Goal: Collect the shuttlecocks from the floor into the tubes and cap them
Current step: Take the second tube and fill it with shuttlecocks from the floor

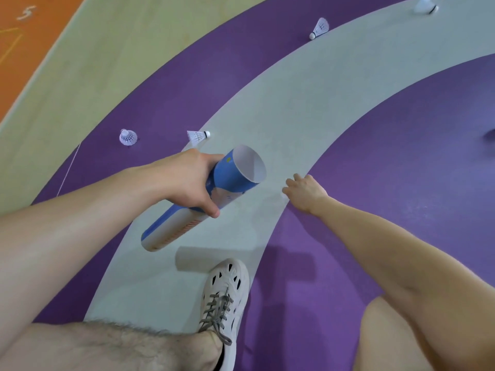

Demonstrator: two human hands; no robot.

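The left hand [187,180] holds a long blue and white cardboard tube [233,178]. Its fingers and thumb are wrapped round the middle of the tube. The tube is up off the floor and tilted. Its open end points up and to the right.

The right hand [305,192] is down low, at the edge where the curved grey band [294,103] meets the purple floor [401,156]. Its fingers are curled downward. A small white bit shows under them, but I cannot tell if the hand is pinching anything.

White plastic shuttlecocks are on the floor. The near shuttlecock [197,136] lies on its side just past the left hand. The left shuttlecock [128,137] sits beside it on the purple. The far shuttlecock [319,28] and the blurry shuttlecock [426,5] are well apart from the hands, near the top.

A white shoe with grey laces [227,298] stands on the grey band below the tube.
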